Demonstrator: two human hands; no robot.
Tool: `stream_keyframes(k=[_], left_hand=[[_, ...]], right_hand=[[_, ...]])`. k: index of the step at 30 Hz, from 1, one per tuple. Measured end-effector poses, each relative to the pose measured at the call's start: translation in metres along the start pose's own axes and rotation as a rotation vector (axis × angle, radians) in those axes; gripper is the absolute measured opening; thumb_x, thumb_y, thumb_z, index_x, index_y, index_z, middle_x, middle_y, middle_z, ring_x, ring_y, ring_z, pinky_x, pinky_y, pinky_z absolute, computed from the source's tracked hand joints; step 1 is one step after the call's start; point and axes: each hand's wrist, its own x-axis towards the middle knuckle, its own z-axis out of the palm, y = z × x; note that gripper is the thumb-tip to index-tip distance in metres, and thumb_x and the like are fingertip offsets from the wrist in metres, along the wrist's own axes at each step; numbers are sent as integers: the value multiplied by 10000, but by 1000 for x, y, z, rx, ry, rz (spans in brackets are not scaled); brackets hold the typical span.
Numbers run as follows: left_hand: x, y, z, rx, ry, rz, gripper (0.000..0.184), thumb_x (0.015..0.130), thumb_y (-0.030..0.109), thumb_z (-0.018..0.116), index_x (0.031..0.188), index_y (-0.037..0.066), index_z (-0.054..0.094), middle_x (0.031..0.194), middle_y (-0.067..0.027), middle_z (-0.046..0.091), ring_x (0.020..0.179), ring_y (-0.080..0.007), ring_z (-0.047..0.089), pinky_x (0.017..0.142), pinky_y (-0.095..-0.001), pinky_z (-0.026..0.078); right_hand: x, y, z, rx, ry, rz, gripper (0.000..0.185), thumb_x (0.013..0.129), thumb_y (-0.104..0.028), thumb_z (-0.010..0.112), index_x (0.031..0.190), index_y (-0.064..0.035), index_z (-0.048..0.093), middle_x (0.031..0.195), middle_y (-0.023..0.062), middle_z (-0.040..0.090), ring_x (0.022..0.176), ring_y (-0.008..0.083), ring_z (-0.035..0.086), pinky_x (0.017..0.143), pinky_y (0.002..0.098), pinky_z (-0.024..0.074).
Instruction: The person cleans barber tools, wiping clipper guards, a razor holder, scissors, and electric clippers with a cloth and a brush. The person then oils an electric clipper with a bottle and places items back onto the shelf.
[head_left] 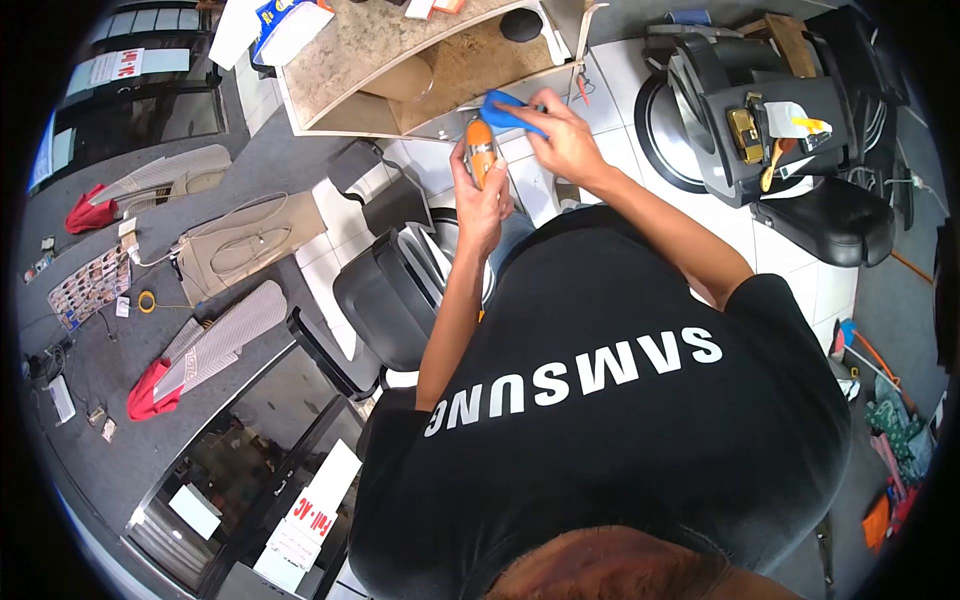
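Observation:
An orange bottle-like object (481, 152) with dark markings is held in my left hand (480, 205), its top pointing toward the wooden cabinet (350, 60). My right hand (567, 140) grips a blue cloth (512, 112), which lies close beside the top of the orange object. Both hands are in front of the cabinet's open compartment. Whether the cloth touches the orange object is hard to tell.
Black salon-type chairs stand at the left (385, 300) and right (740, 110); the right one bears a gold-coloured clipper (744, 135) and other tools. A hose-like cable (245, 250) lies on a brown surface at the left. Colourful cloths (895, 430) lie at the far right.

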Motion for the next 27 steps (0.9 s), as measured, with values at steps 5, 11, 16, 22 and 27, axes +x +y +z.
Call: stream_keyframes(k=[5, 11, 16, 22, 27], left_hand=[[-6, 16, -9, -179, -37, 20, 304, 1088, 386, 516, 1249, 152, 407, 805, -8, 495, 506, -60, 382, 420, -220, 328], [-3, 16, -7, -293, -121, -96, 523, 1092, 598, 315, 991, 111, 478, 670, 12, 449, 470, -61, 379, 411, -215, 306], [-7, 21, -11, -445, -155, -108, 547, 1093, 594, 311, 1211, 103, 522, 646, 15, 412, 430, -60, 319, 375, -209, 258], [-5, 23, -21, -692, -267, -123, 592, 1098, 563, 326, 1300, 51, 544, 609, 11, 360, 411, -71, 308, 354, -218, 264], [1, 18, -12, -662, -275, -245, 606, 1081, 579, 356, 1054, 41, 632, 537, 24, 365, 365, -88, 316, 332, -225, 279]], right_hand=[[-2, 35, 8, 177, 179, 50, 412, 880, 13, 596, 1276, -41, 692, 1005, 102, 610, 937, 230, 606, 833, 326, 494], [8, -40, 14, 209, 161, -218, 489, 864, 49, 664, 1335, -85, 680, 997, 113, 582, 875, 245, 602, 767, 332, 506], [-24, 2, 21, 187, -33, -134, 365, 895, -88, 642, 1251, -113, 715, 936, 126, 588, 843, 302, 638, 749, 378, 521], [-16, 4, 9, 254, 132, -6, 318, 913, -96, 629, 1217, -88, 721, 905, 128, 601, 826, 286, 615, 762, 366, 506], [11, -38, 15, 325, 142, -280, 409, 865, 3, 648, 1249, -115, 726, 981, 99, 563, 862, 252, 608, 765, 348, 497]])
